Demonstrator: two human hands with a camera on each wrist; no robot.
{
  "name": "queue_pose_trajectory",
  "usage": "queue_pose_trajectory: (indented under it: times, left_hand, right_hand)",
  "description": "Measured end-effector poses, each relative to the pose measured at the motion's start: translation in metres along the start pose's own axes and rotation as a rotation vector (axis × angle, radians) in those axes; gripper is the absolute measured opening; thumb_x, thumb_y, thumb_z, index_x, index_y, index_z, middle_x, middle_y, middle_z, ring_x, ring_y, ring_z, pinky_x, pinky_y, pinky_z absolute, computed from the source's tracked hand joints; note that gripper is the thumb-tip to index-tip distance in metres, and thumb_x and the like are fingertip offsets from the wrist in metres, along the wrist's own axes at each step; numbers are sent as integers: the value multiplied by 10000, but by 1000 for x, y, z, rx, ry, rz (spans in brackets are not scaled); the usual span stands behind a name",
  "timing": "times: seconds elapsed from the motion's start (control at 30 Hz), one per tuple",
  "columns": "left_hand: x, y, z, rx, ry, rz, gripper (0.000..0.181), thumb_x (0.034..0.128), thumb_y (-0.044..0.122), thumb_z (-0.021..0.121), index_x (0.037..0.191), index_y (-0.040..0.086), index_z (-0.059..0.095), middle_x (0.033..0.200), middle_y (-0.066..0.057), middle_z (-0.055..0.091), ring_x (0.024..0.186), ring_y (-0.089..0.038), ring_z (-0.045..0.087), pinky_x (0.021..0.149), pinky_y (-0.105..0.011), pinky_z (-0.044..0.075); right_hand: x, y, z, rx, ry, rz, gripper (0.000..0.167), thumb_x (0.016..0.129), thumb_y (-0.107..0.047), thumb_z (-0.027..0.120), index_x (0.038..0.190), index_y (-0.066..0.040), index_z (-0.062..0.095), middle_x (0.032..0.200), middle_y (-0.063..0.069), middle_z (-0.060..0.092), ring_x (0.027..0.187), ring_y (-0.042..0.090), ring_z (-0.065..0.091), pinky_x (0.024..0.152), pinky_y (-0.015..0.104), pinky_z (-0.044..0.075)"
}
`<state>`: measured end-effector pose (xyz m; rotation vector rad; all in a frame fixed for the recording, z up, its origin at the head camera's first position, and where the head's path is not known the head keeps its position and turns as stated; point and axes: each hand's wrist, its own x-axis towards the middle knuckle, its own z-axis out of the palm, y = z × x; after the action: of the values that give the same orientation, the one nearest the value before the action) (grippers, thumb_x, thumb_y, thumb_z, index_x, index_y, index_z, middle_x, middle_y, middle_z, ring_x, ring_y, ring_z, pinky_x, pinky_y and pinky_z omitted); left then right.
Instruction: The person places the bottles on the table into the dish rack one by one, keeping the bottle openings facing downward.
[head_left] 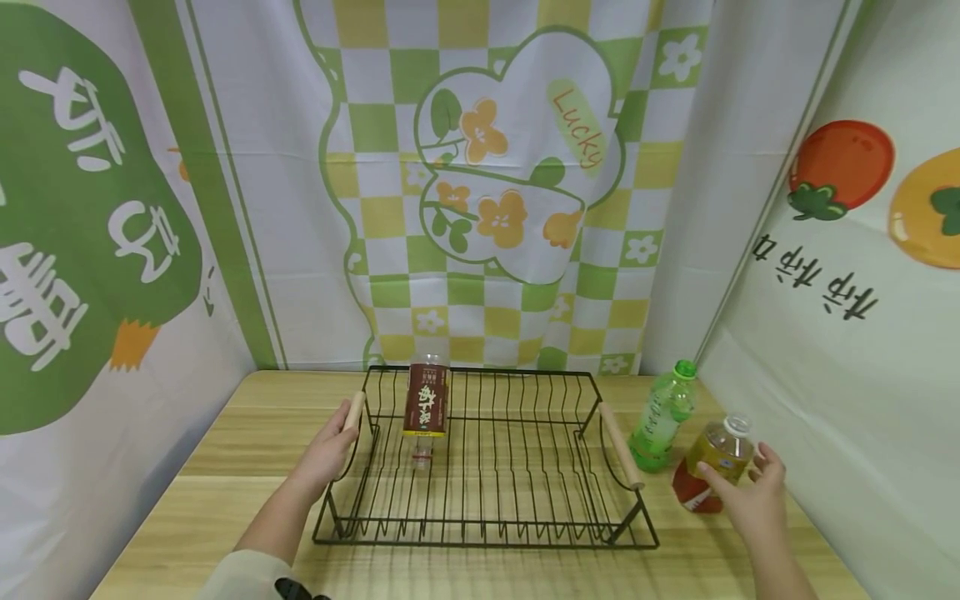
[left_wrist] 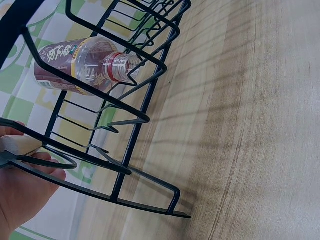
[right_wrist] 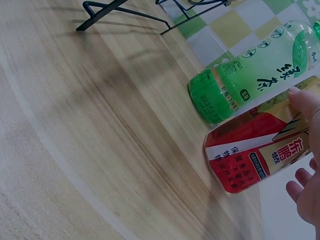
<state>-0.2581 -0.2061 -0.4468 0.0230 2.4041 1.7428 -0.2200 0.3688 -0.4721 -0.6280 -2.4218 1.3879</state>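
My left hand (head_left: 330,446) holds the left wooden handle (left_wrist: 20,145) of a black wire dish rack (head_left: 487,533). Inside the rack, toward its left side, lies a clear plastic bottle (head_left: 426,408) with a dark red label and its neck facing me. At the right, my right hand (head_left: 757,500) is at a bottle with a red and yellow label (right_wrist: 260,145). The thumb lies against the label, while the visible fingers stand off its side. Just beside that bottle stands a green bottle (head_left: 660,421) with a green cap.
The rack's right wooden handle (head_left: 621,446) is on the side toward the two standing bottles. A wood-grain table (head_left: 247,442) carries everything. Printed cloth (head_left: 517,317) hangs behind the table and along both sides.
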Motion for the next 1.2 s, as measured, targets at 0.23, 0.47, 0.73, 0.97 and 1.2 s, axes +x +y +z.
queue_pose_trajectory:
  times: [0.23,0.47,0.73,0.97,1.2]
  left_hand:
    - [1,0,0,-2,-2,-8,628,1068,180,284,1574,97,-78,1642,-165,-132,1498,-427,-96,1180,-639,-8]
    - [2,-2,0,0,6,0,629,1068,180,293,1575,89,-67,1642,-173,-121,1497,-434,-87,1178,-641,-4]
    - [3,-4,0,-6,9,4,622,1071,181,288,1576,89,-62,1641,-186,-107,1497,-435,-85,1179,-639,-6]
    - [4,-6,0,-5,7,0,629,1071,191,292,1575,102,-73,1639,-185,-119,1494,-441,-86,1177,-644,4]
    - [3,-4,0,-3,6,1,626,1070,178,287,1573,90,-74,1638,-187,-120,1494,-440,-90,1178,-640,-2]
  right_hand:
    - [4,-1,3,35,-40,1,1083,900,-265,710,1547,-52,-132,1591,345,32,1406,573,202,1102,681,270]
    - [4,-2,6,12,-55,6,1051,916,-289,684,1543,-53,-125,1565,377,89,1378,573,243,1095,673,293]
    - [1,-6,7,22,-39,22,1044,913,-308,678,1552,-78,-116,1573,358,107,1382,564,247,1091,671,302]
    - [0,-12,7,54,17,5,1036,892,-297,707,1565,-105,-57,1563,346,169,1372,525,289,1092,665,305]
    - [-1,-21,4,71,35,-3,1038,884,-316,715,1565,-142,-49,1566,330,187,1368,508,305,1096,655,309]
